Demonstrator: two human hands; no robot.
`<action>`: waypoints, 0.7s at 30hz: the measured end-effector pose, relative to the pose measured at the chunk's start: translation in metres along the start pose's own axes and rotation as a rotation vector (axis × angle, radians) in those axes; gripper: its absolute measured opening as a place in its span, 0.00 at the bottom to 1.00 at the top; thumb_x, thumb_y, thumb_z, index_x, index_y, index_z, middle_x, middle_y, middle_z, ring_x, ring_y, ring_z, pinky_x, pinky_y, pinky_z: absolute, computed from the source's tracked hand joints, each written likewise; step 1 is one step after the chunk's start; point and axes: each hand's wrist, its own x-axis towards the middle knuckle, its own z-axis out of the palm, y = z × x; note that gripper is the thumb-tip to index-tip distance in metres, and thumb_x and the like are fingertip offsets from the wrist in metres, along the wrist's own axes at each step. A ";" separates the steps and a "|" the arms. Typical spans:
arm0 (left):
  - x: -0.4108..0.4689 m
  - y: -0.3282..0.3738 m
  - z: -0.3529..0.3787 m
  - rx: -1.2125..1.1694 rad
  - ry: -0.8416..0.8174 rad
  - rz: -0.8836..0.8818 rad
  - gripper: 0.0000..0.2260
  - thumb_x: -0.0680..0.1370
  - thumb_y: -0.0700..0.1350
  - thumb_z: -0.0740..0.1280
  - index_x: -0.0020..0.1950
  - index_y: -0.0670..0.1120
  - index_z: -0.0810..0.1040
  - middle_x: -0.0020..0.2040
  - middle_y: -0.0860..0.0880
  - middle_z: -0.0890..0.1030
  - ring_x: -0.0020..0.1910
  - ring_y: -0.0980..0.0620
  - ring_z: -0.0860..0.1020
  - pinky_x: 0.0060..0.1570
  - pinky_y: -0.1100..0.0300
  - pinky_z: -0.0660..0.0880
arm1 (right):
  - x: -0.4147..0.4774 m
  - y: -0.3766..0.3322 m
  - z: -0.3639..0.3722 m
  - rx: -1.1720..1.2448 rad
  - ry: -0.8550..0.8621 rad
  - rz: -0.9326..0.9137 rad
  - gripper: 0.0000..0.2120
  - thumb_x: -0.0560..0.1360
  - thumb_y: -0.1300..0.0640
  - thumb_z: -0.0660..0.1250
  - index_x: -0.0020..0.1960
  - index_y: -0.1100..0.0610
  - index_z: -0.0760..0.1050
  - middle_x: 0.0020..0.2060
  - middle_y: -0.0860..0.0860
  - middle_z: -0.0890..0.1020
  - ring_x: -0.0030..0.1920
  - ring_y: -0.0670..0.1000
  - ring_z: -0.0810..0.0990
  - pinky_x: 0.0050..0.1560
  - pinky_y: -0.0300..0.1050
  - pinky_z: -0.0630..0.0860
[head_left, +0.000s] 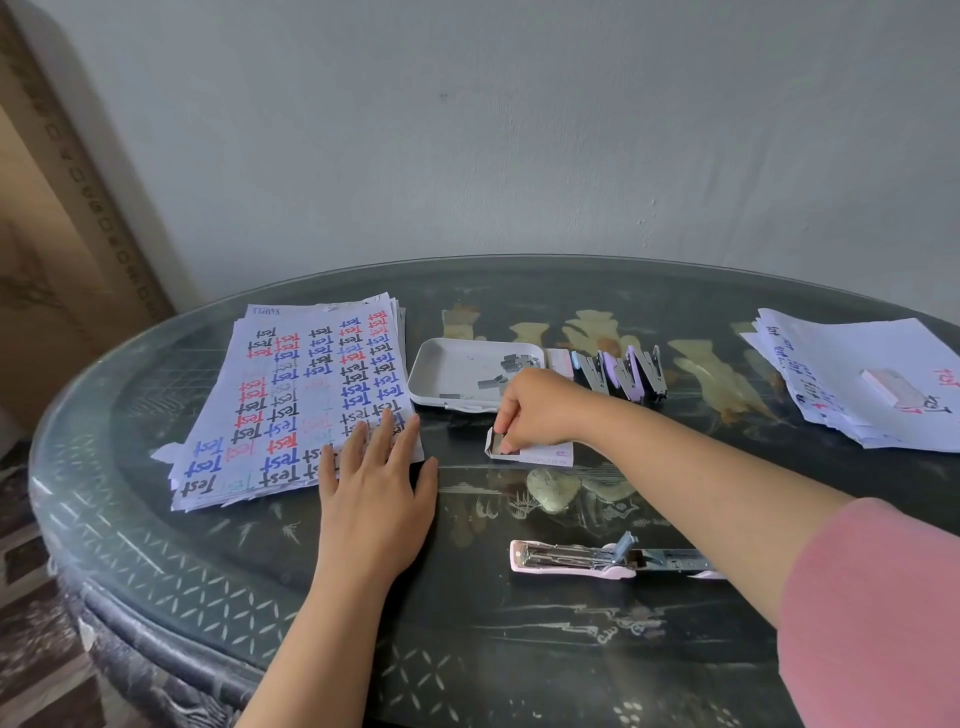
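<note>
Dark glass covers the oval surface (467, 623), with pale painted figures showing through it. Near its middle lies a small staple box (540, 456), flat on the glass, its left end torn open and a grey strip showing in the mouth. The right hand (535, 410) comes down on that open end with fingers and thumb curled together, pinching at the mouth of the box. Whether they grip the strip itself or only the cardboard flap I cannot tell. A pink sleeve (872, 613) covers the upper part of that arm.

The left hand (376, 499) lies flat and relaxed, fingers straight and spread. Its fingertips rest on the near right corner of a paper stack (301, 395) printed with "Test" in black, blue and red, while the palm sits on bare glass.

Just behind the box stands a white tray (441, 364) holding loose staple strips (511, 364) at its right side. Beside the tray's right edge is a small pink box (560, 361), then a row of staplers (623, 371) standing on end. Nearer the person, under the right forearm, an open stapler (587, 560) lies with its pink body spread out — its metal channel is exposed. At the far right sits a second paper stack (857, 384) with a little pale box (888, 387) on top of it.
</note>
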 end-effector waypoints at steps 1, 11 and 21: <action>0.000 0.000 0.000 0.006 -0.003 0.000 0.24 0.81 0.60 0.47 0.77 0.59 0.50 0.79 0.56 0.50 0.78 0.52 0.45 0.75 0.48 0.40 | 0.000 0.001 0.000 0.018 0.001 0.004 0.08 0.70 0.61 0.74 0.49 0.56 0.84 0.39 0.46 0.82 0.46 0.47 0.78 0.45 0.38 0.74; 0.001 -0.002 0.003 -0.001 0.005 0.013 0.25 0.81 0.60 0.48 0.77 0.59 0.49 0.79 0.55 0.50 0.78 0.52 0.45 0.75 0.48 0.40 | -0.011 0.003 -0.006 0.199 0.032 -0.011 0.06 0.71 0.60 0.73 0.45 0.61 0.83 0.42 0.46 0.84 0.50 0.51 0.81 0.54 0.47 0.78; -0.014 0.003 -0.012 -0.312 0.230 0.308 0.18 0.77 0.55 0.62 0.66 0.53 0.76 0.68 0.55 0.75 0.70 0.55 0.68 0.73 0.45 0.57 | -0.085 0.015 -0.009 0.379 0.193 -0.107 0.07 0.74 0.56 0.71 0.51 0.53 0.84 0.44 0.39 0.84 0.46 0.36 0.80 0.49 0.30 0.71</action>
